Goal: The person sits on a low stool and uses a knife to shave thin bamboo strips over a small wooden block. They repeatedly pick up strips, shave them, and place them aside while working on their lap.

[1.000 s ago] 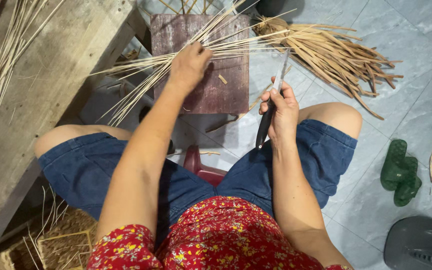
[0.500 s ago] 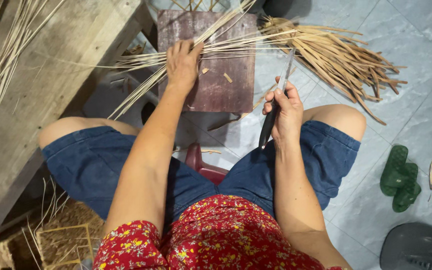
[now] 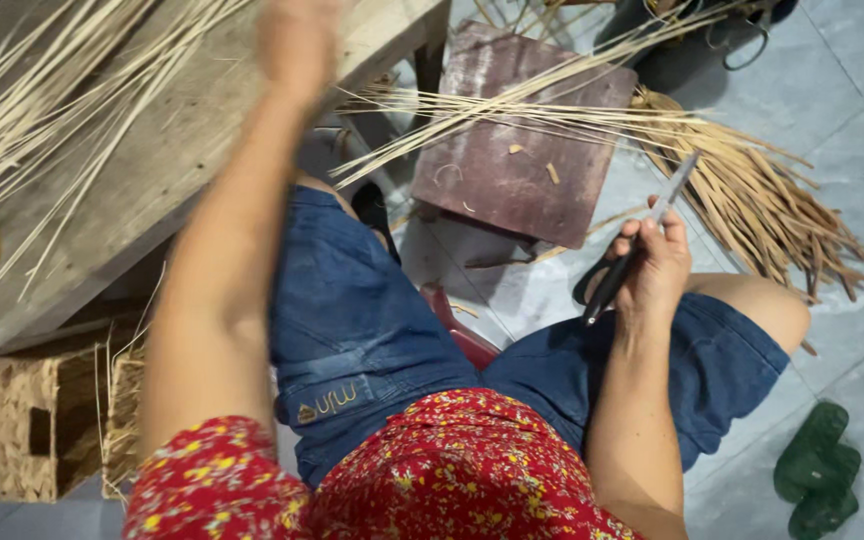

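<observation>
- The person sits low, knees spread, in blue denim shorts and a red flowered top.
- The left hand (image 3: 297, 40) is stretched far out and up, arm nearly straight, over the pale wooden surface (image 3: 167, 165) at the left. It is blurred and partly cut off by the top edge, so I cannot tell whether its grip is closed on anything; loose thin cane strips (image 3: 72, 95) lie fanned across the wood right around it.
- The right hand (image 3: 652, 265) sits just above the right knee, elbow bent and tucked in, wrist turned slightly inward.
- Its grip is wrapped firmly around the dark handle of a knife (image 3: 642, 245), fingers curled, thumb along the top. The grey blade points up and away towards the pile of straw.
- In front of the knees stands a small dark reddish wooden block (image 3: 522, 170), scuffed, with a few pale shavings on its top.
- A bundle of long pale splints (image 3: 512, 105) lies across the block, spreading out to the left past its edge and running right into the heap beyond.
- That heap of browner cut reeds (image 3: 762, 205) lies on the grey tiled floor, just past the knife tip.
- A woven basket box (image 3: 12, 430) stands low at the left under the wooden surface.
- A pair of green sandals (image 3: 812, 470) lies on the tiles by the right thigh.
</observation>
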